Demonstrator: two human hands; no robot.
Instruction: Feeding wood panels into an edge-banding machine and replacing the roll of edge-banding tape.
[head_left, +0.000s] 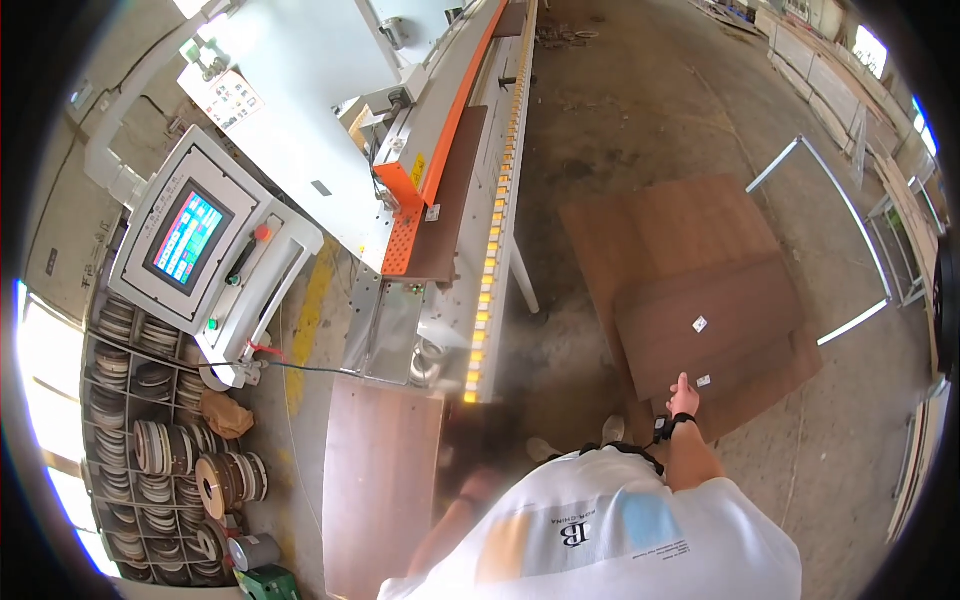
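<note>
Shirt (720, 540): white, mine, fills the lower edge.
Right hand (685, 397): over near end of the stack, just beside a small white label (703, 380); one digit points away from me, can't tell if the rest are apart or together.
Left hand (483, 487): blurred, near right edge of the brown board (380, 480); can't tell finger state or contact.
Panel stack (720, 290): brown sheets, right of the machine (400, 240).
Screen (189, 232): lit, far left.
</note>
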